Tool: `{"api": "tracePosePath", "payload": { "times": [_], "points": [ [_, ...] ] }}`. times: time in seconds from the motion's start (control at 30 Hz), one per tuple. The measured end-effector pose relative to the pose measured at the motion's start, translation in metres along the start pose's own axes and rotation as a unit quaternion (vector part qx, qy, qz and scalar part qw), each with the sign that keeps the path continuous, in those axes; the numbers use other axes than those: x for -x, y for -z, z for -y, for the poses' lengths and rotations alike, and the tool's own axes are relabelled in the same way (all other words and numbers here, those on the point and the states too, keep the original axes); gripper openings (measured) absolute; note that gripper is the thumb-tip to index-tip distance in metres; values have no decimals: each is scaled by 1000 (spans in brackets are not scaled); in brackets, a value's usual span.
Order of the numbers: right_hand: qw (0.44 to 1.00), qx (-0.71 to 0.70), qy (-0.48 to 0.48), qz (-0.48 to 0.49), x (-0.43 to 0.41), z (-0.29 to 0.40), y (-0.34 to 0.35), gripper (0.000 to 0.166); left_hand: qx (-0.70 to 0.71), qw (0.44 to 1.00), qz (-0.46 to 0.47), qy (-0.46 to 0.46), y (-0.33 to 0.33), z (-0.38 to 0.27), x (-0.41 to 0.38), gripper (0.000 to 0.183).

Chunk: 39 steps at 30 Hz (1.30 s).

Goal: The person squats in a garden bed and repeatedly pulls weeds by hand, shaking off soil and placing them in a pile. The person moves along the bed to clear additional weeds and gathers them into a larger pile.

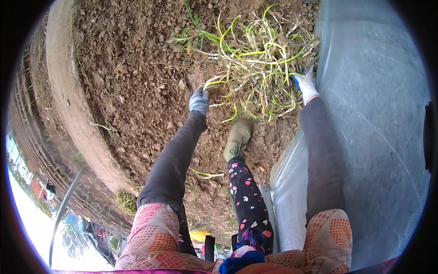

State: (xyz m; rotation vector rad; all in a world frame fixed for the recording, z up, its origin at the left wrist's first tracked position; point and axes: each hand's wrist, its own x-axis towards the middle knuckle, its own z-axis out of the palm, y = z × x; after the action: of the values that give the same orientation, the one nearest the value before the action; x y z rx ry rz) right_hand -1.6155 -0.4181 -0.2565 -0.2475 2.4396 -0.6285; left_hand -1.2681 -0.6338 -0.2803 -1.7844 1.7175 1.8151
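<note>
A tangled heap of pulled plants (263,68), with long pale stalks and yellow-green leaves, lies on brown soil. At its left edge, my left hand (199,100), in a grey-striped glove, has its fingers closed on a pale stalk with a yellow-green leaf (214,82). My right hand (305,83), in a white and blue glove, touches the heap's right side beside the plastic sheeting; its fingers are partly hidden, and whether they grip anything cannot be told. An olive shoe (238,137) stands just below the heap.
Translucent plastic sheeting (376,102) rises along the right side. Loose clods of soil (126,68) cover the ground at left, bordered by a smooth earthen strip (68,68). A loose stalk (207,174) lies near the shoe. A curved pole (63,205) stands at lower left.
</note>
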Motion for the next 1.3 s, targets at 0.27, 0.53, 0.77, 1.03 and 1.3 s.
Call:
{"api": "tracePosePath", "payload": {
  "times": [0.27, 0.53, 0.77, 1.03, 1.3],
  "points": [
    [955, -228, -23, 189, 54, 79, -74, 81, 214, 964, 9, 157, -85, -99, 16, 95],
    [843, -403, -68, 350, 210, 197, -128, 68, 514, 833, 151, 141, 76, -33, 52, 38],
    [857, -405, 40, 318, 352, 273, -166, 78, 429, 877, 180, 120, 258, 20, 154, 37],
    [926, -143, 174, 302, 402, 351, -134, 80, 504, 854, 69, 110, 299, 42, 213, 37],
    [888, -30, 231, 396, 464, 408, -117, 93, 576, 805, -41, 131, 324, 88, 297, 37]
  ]
}}
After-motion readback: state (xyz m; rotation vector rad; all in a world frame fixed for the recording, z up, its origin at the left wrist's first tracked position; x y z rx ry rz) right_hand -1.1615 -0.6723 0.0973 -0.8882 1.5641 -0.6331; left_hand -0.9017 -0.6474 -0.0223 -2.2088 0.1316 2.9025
